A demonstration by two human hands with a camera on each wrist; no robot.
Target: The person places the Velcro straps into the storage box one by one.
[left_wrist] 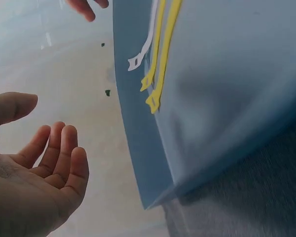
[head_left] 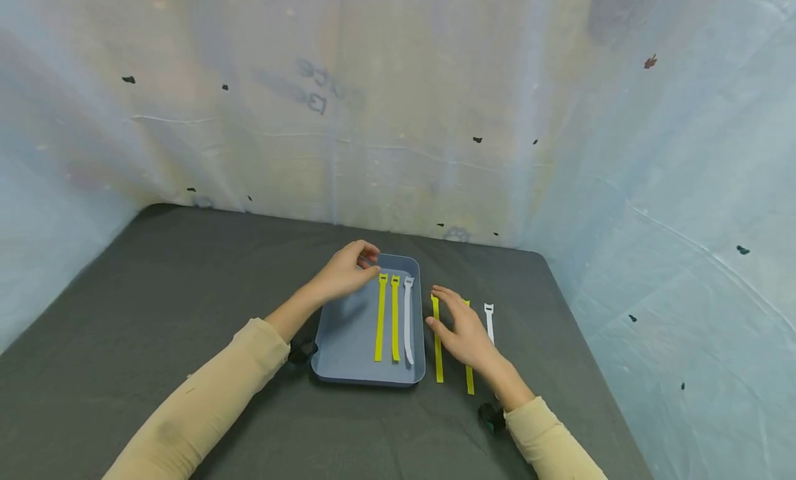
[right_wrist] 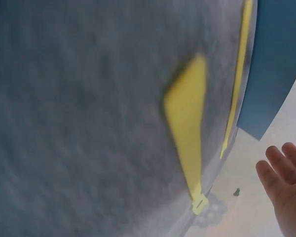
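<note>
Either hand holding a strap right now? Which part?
Nothing held. Left hand hovers loosely curled, empty, over the tray; right hand lies flat over the yellow straps on the table.

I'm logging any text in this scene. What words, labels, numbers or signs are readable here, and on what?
No text can be read.
Backdrop sheet: faint dark marks show through, reversed-looking and too blurred to read.
Blue tray, yellow straps and white strap: no print visible.
</note>
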